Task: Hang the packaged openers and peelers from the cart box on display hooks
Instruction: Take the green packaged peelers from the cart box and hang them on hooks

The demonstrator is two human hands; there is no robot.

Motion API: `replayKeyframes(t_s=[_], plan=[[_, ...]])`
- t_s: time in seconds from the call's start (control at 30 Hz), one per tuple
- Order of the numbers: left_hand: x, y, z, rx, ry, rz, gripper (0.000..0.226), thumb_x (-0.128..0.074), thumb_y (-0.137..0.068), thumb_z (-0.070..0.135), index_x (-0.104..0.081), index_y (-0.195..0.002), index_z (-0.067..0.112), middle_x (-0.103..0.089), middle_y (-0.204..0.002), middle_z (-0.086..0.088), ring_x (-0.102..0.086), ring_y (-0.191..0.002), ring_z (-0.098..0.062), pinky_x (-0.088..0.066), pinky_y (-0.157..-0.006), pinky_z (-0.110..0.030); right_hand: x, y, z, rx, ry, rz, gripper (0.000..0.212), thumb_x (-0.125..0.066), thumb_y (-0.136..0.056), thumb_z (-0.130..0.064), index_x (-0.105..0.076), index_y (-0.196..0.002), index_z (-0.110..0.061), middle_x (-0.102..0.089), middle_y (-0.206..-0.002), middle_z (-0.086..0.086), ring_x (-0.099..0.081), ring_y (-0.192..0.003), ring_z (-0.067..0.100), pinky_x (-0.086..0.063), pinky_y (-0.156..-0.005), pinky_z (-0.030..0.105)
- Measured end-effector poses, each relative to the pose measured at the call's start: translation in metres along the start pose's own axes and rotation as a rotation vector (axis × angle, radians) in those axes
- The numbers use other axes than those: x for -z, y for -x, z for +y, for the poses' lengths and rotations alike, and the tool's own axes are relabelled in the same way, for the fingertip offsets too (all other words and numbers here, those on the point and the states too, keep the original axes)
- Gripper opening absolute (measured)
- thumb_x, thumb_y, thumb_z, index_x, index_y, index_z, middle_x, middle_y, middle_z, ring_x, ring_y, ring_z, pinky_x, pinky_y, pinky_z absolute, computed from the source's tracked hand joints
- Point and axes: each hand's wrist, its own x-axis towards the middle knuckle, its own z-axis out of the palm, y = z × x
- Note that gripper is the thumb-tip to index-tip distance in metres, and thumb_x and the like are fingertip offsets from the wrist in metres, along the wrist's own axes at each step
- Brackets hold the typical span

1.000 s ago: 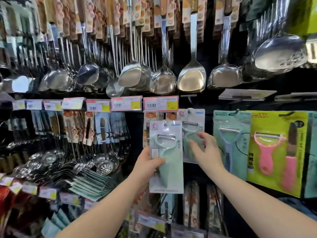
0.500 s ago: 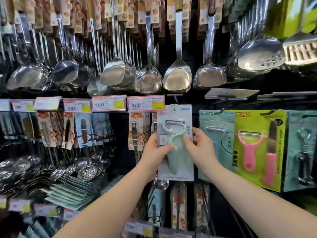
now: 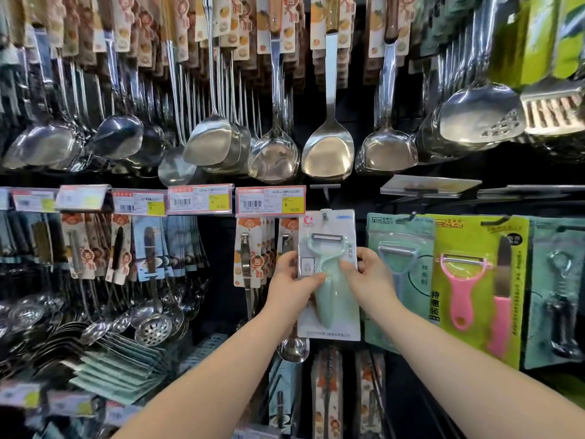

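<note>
since a second ago the pale green peeler pack (image 3: pixel 329 245) has risen and shifted right, and the right hand (image 3: pixel 368 277) has joined the left hand (image 3: pixel 292 286) on it. its top edge now sits just under the row of price tags (image 3: pixel 270 201), with its hang hole at the display hook (image 3: pixel 325 215); whether it is fully on cannot be told. the left edge lies just beside the carded tools (image 3: pixel 250 248), while a narrow dark gap separates the right edge from the teal peeler pack (image 3: pixel 400 280). beyond that hang one lime pack (image 3: pixel 474 280) with a pink peeler and one grey-green opener pack (image 3: pixel 560 296), so three peeler packs and one opener pack show. below the card's lower left corner hangs one spoon bowl (image 3: pixel 292 348). both forearms reach up from the bottom edge. each hand pinches a side of the card, thumb on the front, fingers wrapped behind.
</note>
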Motion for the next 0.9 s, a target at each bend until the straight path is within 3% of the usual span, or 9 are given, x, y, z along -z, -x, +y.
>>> replayKeyframes(t_s=[0.13,0.23,0.33,0.4,0.5,0.6,0.73,0.9], plan=[[-0.002,-0.014,0.0,0.032,-0.109,0.03,0.048,-0.069,-0.08,0.013,-0.046,-0.12,0.028,-0.065,-0.093,0.0,-0.064,-0.091,-0.02,-0.054,-0.086,-0.042,-0.004,-0.019,0.003,-0.111,0.108,-0.039,0.01,-0.055,-0.09,-0.03,-0.052,-0.099,-0.026,-0.062,-0.096,0.0,-0.054,-0.074,0.012,-0.038,-0.057,0.025],[-0.003,-0.014,-0.001,0.022,-0.162,0.032,0.053,-0.069,-0.08,0.016,-0.044,-0.125,0.028,-0.063,-0.107,-0.001,-0.062,-0.096,-0.017,-0.052,-0.089,-0.04,0.0,-0.017,0.002,-0.143,0.249,-0.067,0.036,-0.052,-0.091,-0.034,-0.049,-0.124,-0.024,-0.059,-0.105,0.0,-0.051,-0.075,0.012,-0.037,-0.058,0.025],[-0.001,-0.007,-0.006,-0.09,-0.446,0.129,0.067,-0.071,-0.078,0.027,-0.038,-0.136,0.023,-0.048,-0.126,-0.004,-0.052,-0.111,-0.02,-0.044,-0.098,-0.039,0.014,0.0,0.003,-0.084,0.367,-0.07,0.047,-0.053,-0.09,-0.031,-0.042,-0.134,-0.022,-0.057,-0.112,-0.003,-0.054,-0.091,0.017,-0.039,-0.072,0.026],[-0.002,0.007,-0.009,-0.227,-0.612,0.146,0.063,-0.068,-0.079,0.03,-0.04,-0.134,0.019,-0.043,-0.133,-0.006,-0.041,-0.124,-0.023,-0.036,-0.104,-0.037,0.029,0.019,0.005,0.005,0.499,-0.071,0.045,-0.055,-0.089,-0.031,-0.044,-0.131,-0.02,-0.058,-0.118,0.001,-0.058,-0.096,0.02,-0.043,-0.077,0.027],[-0.02,0.031,-0.016,-0.404,-0.767,-0.066,0.052,-0.062,-0.083,0.033,-0.044,-0.129,0.017,-0.045,-0.131,-0.006,-0.039,-0.125,-0.024,-0.035,-0.102,-0.037,0.062,0.05,0.007,0.064,0.774,-0.09,0.042,-0.053,-0.088,-0.034,-0.048,-0.127,-0.019,-0.056,-0.121,0.006,-0.057,-0.106,0.025,-0.048,-0.085,0.035],[-0.057,0.051,-0.029,-0.513,-0.954,-0.338,0.054,-0.057,-0.084,0.042,-0.044,-0.13,0.017,-0.045,-0.131,-0.007,-0.04,-0.123,-0.027,-0.036,-0.102,-0.038,0.108,0.088,0.013,-0.008,1.09,-0.115,0.047,-0.052,-0.088,-0.039,-0.044,-0.13,-0.021,-0.049,-0.126,0.008,-0.05,-0.115,0.03,-0.046,-0.086,0.041],[-0.127,0.089,-0.057,-0.573,-1.113,-0.656,0.069,-0.052,-0.084,0.055,-0.034,-0.138,0.016,-0.038,-0.139,-0.007,-0.033,-0.13,-0.029,-0.033,-0.107,-0.043,0.183,0.156,0.027,-0.304,1.347,-0.126,0.053,-0.051,-0.088,-0.043,-0.038,-0.133,-0.018,-0.039,-0.136,0.01,-0.043,-0.121,0.033,-0.042,-0.09,0.044],[-0.219,0.164,-0.084,-0.553,-1.106,-0.976,0.071,-0.05,-0.084,0.059,-0.03,-0.138,0.017,-0.034,-0.144,-0.006,-0.027,-0.136,-0.028,-0.034,-0.107,-0.045,0.276,0.259,0.043,-0.677,1.462,-0.09,0.061,-0.052,-0.087,-0.044,-0.032,-0.138,-0.019,-0.034,-0.142,0.008,-0.037,-0.128,0.034,-0.037,-0.098,0.049]])
